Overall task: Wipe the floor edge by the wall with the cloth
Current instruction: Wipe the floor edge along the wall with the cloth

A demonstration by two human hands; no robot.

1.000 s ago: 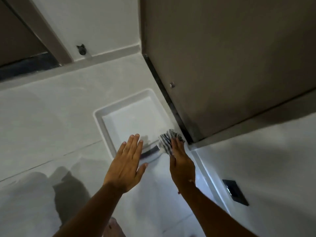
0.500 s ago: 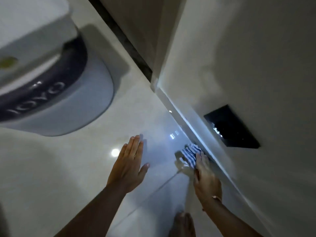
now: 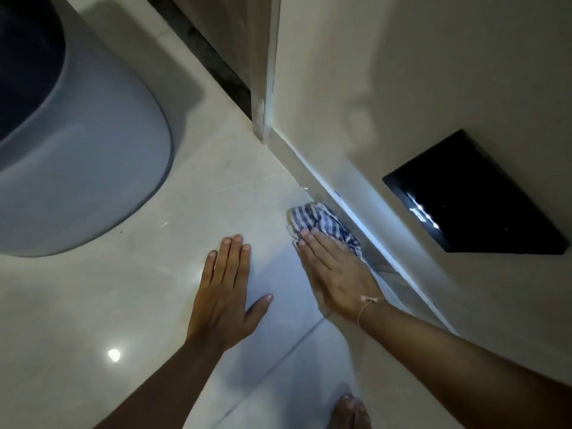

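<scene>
We are down low on the shiny tiled floor [image 3: 154,305], and our right hand [image 3: 339,274] is pressing the striped cloth [image 3: 322,224] onto the floor. The cloth is bunched up and sits right beside the skirting board [image 3: 346,205] at the bottom of the wall [image 3: 402,88], so it can reach the dirt that hides in that edge. We think it touches the skirting, but the spot is a bit blurry.

Our right fingers [image 3: 312,243] are stretched out flat and close together. They do not curl around the cloth. They lie on top of its near end and push it down, so we can slide it along.

Our left hand [image 3: 224,298] is flat on the floor too, a little way from the cloth. Its fingers are straight and its thumb sticks out to the side. It holds nothing. We think it is there to hold us up while we lean forward.

A black plate [image 3: 473,196] is set in the wall above the cloth. A big grey round thing [image 3: 86,168] stands on the floor to the left, well apart from our hands. One bare foot [image 3: 351,411] peeks in at the bottom.
</scene>
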